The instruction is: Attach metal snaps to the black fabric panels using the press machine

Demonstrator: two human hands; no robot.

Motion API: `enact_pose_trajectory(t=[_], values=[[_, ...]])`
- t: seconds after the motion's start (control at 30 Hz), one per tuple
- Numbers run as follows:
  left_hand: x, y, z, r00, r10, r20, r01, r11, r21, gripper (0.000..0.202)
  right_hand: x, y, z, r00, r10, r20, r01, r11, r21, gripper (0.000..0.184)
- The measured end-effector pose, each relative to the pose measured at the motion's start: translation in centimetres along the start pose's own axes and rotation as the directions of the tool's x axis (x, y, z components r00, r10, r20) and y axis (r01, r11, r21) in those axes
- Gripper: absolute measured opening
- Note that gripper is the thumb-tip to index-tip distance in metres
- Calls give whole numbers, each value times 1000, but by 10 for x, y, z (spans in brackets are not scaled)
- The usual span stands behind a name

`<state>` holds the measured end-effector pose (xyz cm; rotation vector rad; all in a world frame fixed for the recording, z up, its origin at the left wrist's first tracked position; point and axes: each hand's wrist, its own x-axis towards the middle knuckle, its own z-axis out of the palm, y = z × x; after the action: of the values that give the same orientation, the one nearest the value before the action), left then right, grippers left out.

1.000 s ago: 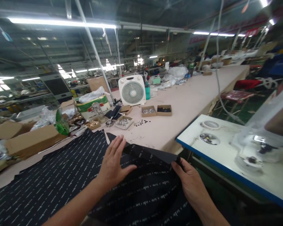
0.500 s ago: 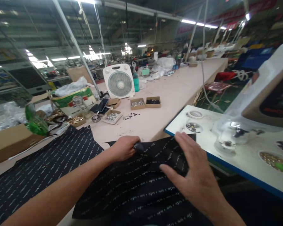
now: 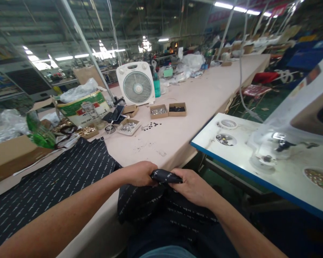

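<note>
At the lower centre of the frame, we see the left hand (image 3: 144, 173) and the right hand (image 3: 191, 182) close together, fingers curled narrow around a bunched edge of dark patterned cloth (image 3: 165, 176); the rest of that cloth hangs below them in loose folds; as far as we can judge, work on this piece is partway, its edge gathered and gripped, the hanging part loose, and how much is left we cannot tell; a spread cloth (image 3: 80, 168) of like pattern lies at the lower left, out of both hands.

Across the middle runs a pale table (image 3: 174, 134), bearing a white fan (image 3: 137, 86), a box of silvery bits (image 3: 159, 115) and, just beside it, a box of black pieces (image 3: 177, 114); at the right we have a blue-edged white worktop (image 3: 228, 154) carrying a machine (image 3: 280, 122); toward the upper right we make out a reddish stool (image 3: 255, 91) and bright tube lamps (image 3: 253, 12) in a dim, crowded hall.
</note>
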<state>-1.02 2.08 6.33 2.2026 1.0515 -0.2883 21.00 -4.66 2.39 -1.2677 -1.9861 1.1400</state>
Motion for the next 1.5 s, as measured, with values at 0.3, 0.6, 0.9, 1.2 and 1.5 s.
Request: enact_pose_trajectory(t=[0.3,0.6,0.9,1.2,1.5], values=[[4,-7,15,988,153,-19,-141,847,-513,24,3,-1,-3,990,14,-141,-18,1000,-25,13],[3,-9,24,998,63,-18,-54,642,-765,14,12,-11,-3,990,16,-139,-5,997,76,10],[5,-25,36,998,29,59,40,454,-890,24,23,-8,-3,992,127,-23,-125,990,70,13],[20,-33,56,996,40,-79,-88,300,-950,29,35,6,-5,978,191,85,-200,973,112,12],[28,-27,78,978,96,-186,-209,486,-848,17,96,20,-32,986,167,6,-163,948,274,44]])
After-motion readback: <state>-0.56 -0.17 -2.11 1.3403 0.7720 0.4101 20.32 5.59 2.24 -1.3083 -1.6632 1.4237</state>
